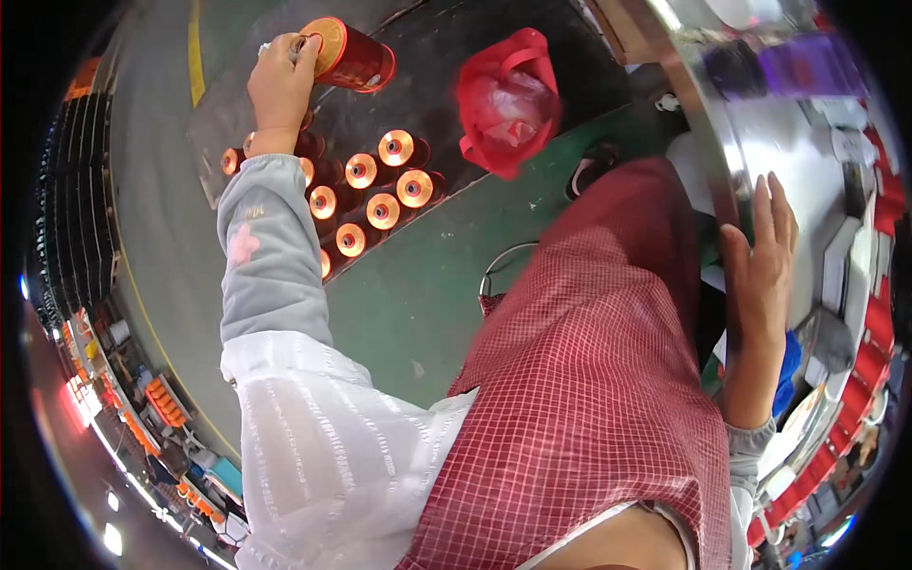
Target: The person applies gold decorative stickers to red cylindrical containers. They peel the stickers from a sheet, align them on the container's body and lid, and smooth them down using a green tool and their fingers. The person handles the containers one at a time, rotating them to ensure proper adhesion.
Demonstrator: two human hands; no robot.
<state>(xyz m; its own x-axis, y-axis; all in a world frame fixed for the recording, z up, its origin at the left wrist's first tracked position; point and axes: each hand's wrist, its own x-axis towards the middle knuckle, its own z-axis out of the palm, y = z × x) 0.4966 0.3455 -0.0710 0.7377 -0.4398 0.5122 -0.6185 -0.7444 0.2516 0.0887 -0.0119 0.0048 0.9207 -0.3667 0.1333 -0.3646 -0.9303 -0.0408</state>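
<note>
My left hand (281, 87) reaches down and grips a spool of red thread (353, 55) by its shiny orange end, holding it above the dark floor mat (432, 95). Just below it, several more red spools with orange ends (380, 185) stand upright in a cluster on the mat. My right hand (760, 261) rests flat, fingers apart, on the shiny metal edge of a work table (708, 123) at the right and holds nothing. My grey sleeve and a red checked apron fill the middle of the view.
A red plastic bag (508, 100) lies on the mat right of the spools. A yellow line (196, 47) runs along the green floor. A metal ring (508, 266) sits by the apron. Red and white parts (879, 313) line the machine at the far right.
</note>
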